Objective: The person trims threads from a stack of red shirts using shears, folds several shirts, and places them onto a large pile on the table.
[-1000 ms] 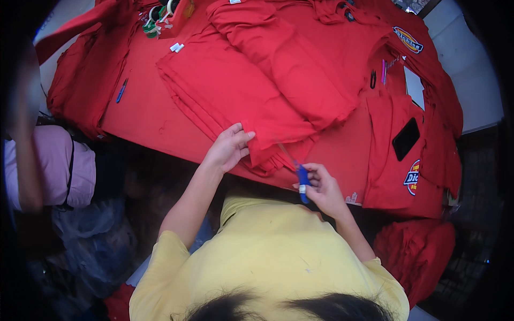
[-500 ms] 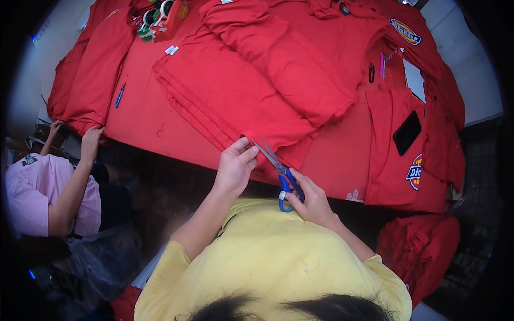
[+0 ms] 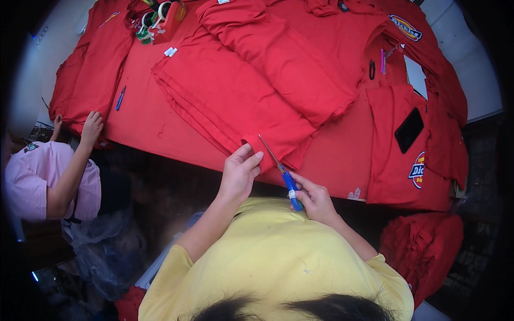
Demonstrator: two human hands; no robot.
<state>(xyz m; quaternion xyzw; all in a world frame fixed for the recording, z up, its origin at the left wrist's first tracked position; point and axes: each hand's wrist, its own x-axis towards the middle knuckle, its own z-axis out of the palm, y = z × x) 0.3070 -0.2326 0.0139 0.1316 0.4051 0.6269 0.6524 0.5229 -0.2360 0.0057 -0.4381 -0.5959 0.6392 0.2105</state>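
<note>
Red cloth lies just ahead; my left hand pinches its edge, my right hand grips blue scissors.

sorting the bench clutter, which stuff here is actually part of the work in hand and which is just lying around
In hand:
- left hand pinching the edge of the folded red garment
- right hand holding the blue-handled scissors

Lying about:
- tape dispenser
- blue pen
- black phone on a red shirt
- red pile on the floor
</note>
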